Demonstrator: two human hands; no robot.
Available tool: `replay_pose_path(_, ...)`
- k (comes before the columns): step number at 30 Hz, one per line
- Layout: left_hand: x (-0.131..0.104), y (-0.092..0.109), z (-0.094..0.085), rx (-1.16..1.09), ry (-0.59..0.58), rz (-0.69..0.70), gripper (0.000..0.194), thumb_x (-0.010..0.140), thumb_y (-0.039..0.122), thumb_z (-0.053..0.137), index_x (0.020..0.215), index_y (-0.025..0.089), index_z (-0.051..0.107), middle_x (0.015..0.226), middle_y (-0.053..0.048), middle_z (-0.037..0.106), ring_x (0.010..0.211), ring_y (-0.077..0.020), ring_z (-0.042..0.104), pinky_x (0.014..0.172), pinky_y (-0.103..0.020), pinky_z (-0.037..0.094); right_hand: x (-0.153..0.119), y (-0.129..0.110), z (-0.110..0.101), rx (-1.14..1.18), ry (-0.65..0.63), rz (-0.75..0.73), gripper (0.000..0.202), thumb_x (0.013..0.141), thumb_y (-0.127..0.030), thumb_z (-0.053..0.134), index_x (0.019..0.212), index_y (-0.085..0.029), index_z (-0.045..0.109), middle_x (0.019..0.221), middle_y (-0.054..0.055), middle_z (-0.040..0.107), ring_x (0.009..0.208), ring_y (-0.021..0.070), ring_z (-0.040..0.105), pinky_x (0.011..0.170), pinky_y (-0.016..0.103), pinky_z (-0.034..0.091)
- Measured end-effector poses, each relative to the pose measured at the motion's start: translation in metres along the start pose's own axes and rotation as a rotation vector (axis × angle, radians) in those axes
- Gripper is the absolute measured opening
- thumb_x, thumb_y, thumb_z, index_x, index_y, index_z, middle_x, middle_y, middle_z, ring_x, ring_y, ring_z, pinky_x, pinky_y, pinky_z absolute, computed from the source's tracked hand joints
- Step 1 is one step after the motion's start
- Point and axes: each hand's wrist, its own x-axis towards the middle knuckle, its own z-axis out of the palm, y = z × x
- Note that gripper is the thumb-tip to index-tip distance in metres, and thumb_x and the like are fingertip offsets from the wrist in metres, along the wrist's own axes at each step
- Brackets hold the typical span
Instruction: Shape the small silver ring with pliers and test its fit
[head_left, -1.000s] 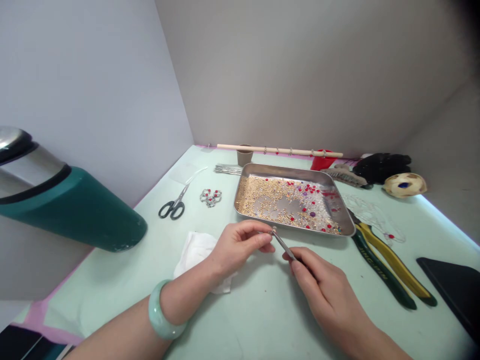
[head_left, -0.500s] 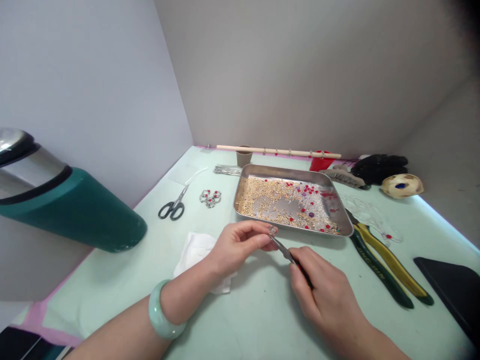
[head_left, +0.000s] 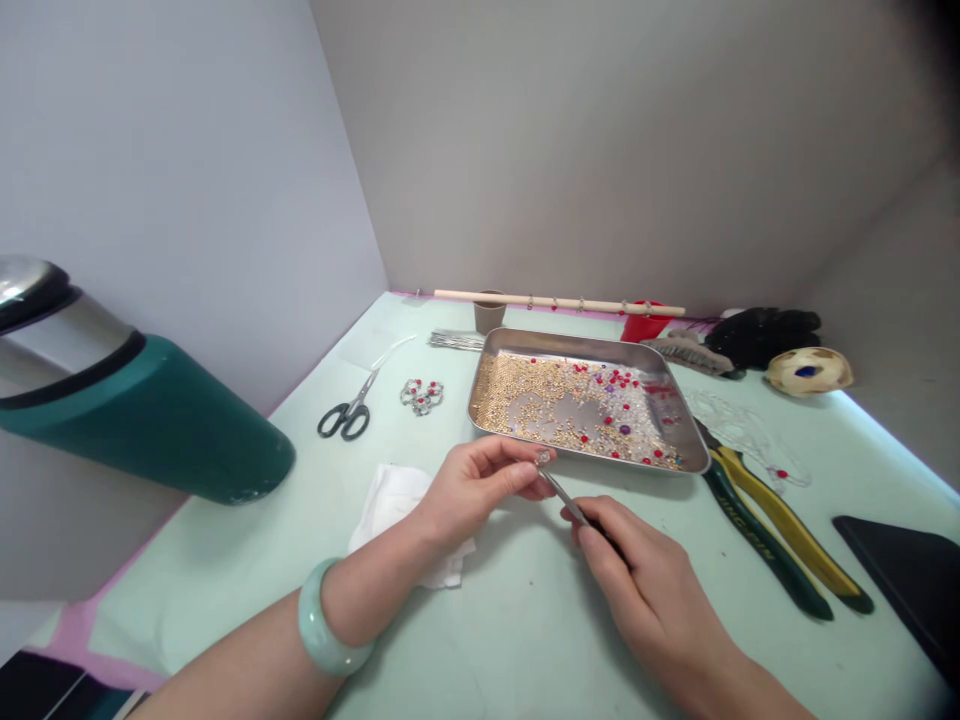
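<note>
My left hand (head_left: 484, 490), with a pale green bangle (head_left: 322, 620) at its wrist, pinches a tiny silvery wire piece (head_left: 543, 458) between thumb and index finger. Its exact shape is too small to make out. My right hand (head_left: 637, 570) is closed around slim dark-handled tweezers (head_left: 566, 498), whose metal tips reach the wire piece at my left fingertips. Just beyond both hands lies a metal tray (head_left: 592, 462) of gold, clear, red and purple beads. A crumpled white tissue (head_left: 386, 510) lies partly under my left forearm.
Left of the tray are scissors (head_left: 345, 418) and a red-beaded wire ornament (head_left: 421, 396). Large green-yellow pliers (head_left: 780, 530) lie to the right. A green bottle (head_left: 150, 420) stands at far left. Behind the tray, a wooden stick (head_left: 517, 299) spans a brown cup (head_left: 490, 316) and a red cup (head_left: 645, 322).
The tweezers have turned slightly in my right hand, showing a narrower side, and the right fingers have shifted a little to the left. My left hand keeps its pinch.
</note>
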Motion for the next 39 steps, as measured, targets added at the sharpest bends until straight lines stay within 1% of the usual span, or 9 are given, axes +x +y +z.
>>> replay_pose_path(5, 0.0001, -0.0001, 0.0002, -0.026, -0.011, 0.018, 0.016, 0.076, 0.022, 0.067, 0.088, 0.013, 0.064, 0.111, -0.012, 0.065, 0.074, -0.0127, 0.067, 0.077, -0.029, 0.054, -0.0004, -0.0010, -0.0019, 0.050, 0.007, 0.064, 0.019, 0.093, -0.032, 0.036, 0.090, -0.022, 0.051, 0.079, 0.000, 0.060, 0.071, 0.0150, 0.057, 0.063, 0.027, 0.045)
replay_pose_path(9, -0.0004, -0.0001, 0.0009, -0.025, 0.009, 0.029, 0.013, 0.074, 0.019, 0.067, 0.085, 0.013, 0.064, 0.110, -0.010, 0.065, 0.074, -0.0121, 0.067, 0.078, -0.030, 0.054, -0.0001, -0.0008, -0.0015, 0.046, 0.012, 0.063, 0.020, 0.093, -0.032, 0.036, 0.095, -0.022, 0.054, 0.079, 0.000, 0.061, 0.071, 0.0151, 0.058, 0.064, 0.027, 0.045)
replay_pose_path(16, 0.0003, 0.0009, 0.0029, 0.012, 0.040, 0.032, 0.012, 0.073, 0.018, 0.067, 0.083, 0.014, 0.064, 0.106, -0.009, 0.067, 0.074, -0.0120, 0.066, 0.078, -0.030, 0.054, 0.0001, -0.0013, -0.0009, 0.026, 0.014, 0.049, 0.022, 0.093, -0.032, 0.037, 0.097, -0.021, 0.055, 0.080, 0.001, 0.062, 0.072, 0.0158, 0.059, 0.064, 0.028, 0.045)
replay_pose_path(24, -0.0008, 0.0011, 0.0029, 0.007, 0.003, 0.049, 0.012, 0.075, 0.018, 0.066, 0.086, 0.014, 0.065, 0.107, -0.009, 0.067, 0.075, -0.0125, 0.067, 0.077, -0.030, 0.054, -0.0008, -0.0018, -0.0004, 0.039, 0.019, 0.052, 0.022, 0.092, -0.031, 0.037, 0.097, -0.020, 0.056, 0.079, 0.001, 0.063, 0.067, 0.0147, 0.058, 0.061, 0.027, 0.045)
replay_pose_path(28, -0.0010, 0.0014, 0.0011, -0.015, -0.025, 0.023, 0.013, 0.077, 0.020, 0.064, 0.088, 0.013, 0.066, 0.110, -0.011, 0.066, 0.075, -0.0124, 0.067, 0.077, -0.028, 0.054, -0.0010, -0.0040, -0.0027, 0.144, -0.039, 0.111, 0.025, 0.092, -0.033, 0.036, 0.098, -0.020, 0.057, 0.070, -0.001, 0.060, 0.062, 0.0139, 0.056, 0.057, 0.026, 0.044)
replay_pose_path(31, -0.0006, 0.0011, 0.0001, -0.031, -0.033, 0.010, 0.014, 0.077, 0.020, 0.065, 0.088, 0.012, 0.066, 0.109, -0.011, 0.067, 0.076, -0.0123, 0.067, 0.077, -0.028, 0.054, 0.0003, -0.0052, -0.0033, 0.183, -0.064, 0.142, 0.026, 0.092, -0.034, 0.036, 0.096, -0.020, 0.058, 0.068, -0.002, 0.060, 0.061, 0.0139, 0.056, 0.056, 0.026, 0.043)
replay_pose_path(35, -0.0002, -0.0003, 0.0007, 0.029, -0.011, 0.041, 0.015, 0.078, 0.023, 0.064, 0.090, 0.012, 0.065, 0.106, -0.011, 0.067, 0.077, -0.0130, 0.067, 0.076, -0.028, 0.054, 0.0018, -0.0043, -0.0031, 0.144, -0.056, 0.157, 0.026, 0.093, -0.035, 0.035, 0.096, -0.020, 0.056, 0.070, -0.001, 0.059, 0.063, 0.0146, 0.056, 0.059, 0.027, 0.043)
replay_pose_path(37, 0.0001, -0.0016, 0.0011, 0.084, 0.006, 0.059, 0.015, 0.079, 0.023, 0.063, 0.090, 0.012, 0.065, 0.105, -0.011, 0.067, 0.077, -0.0134, 0.067, 0.077, -0.028, 0.054, 0.0021, -0.0020, -0.0036, 0.108, -0.057, 0.135, 0.025, 0.094, -0.035, 0.034, 0.094, -0.021, 0.054, 0.072, 0.000, 0.059, 0.065, 0.0151, 0.055, 0.061, 0.028, 0.043)
replay_pose_path(39, 0.0009, -0.0035, 0.0007, 0.143, 0.043, 0.096, 0.015, 0.081, 0.025, 0.061, 0.090, 0.012, 0.064, 0.100, -0.010, 0.067, 0.077, -0.0137, 0.067, 0.076, -0.029, 0.054, 0.0020, 0.0013, -0.0040, 0.050, -0.052, 0.092, 0.023, 0.094, -0.034, 0.033, 0.092, -0.021, 0.052, 0.078, 0.002, 0.059, 0.070, 0.0160, 0.055, 0.064, 0.030, 0.043)
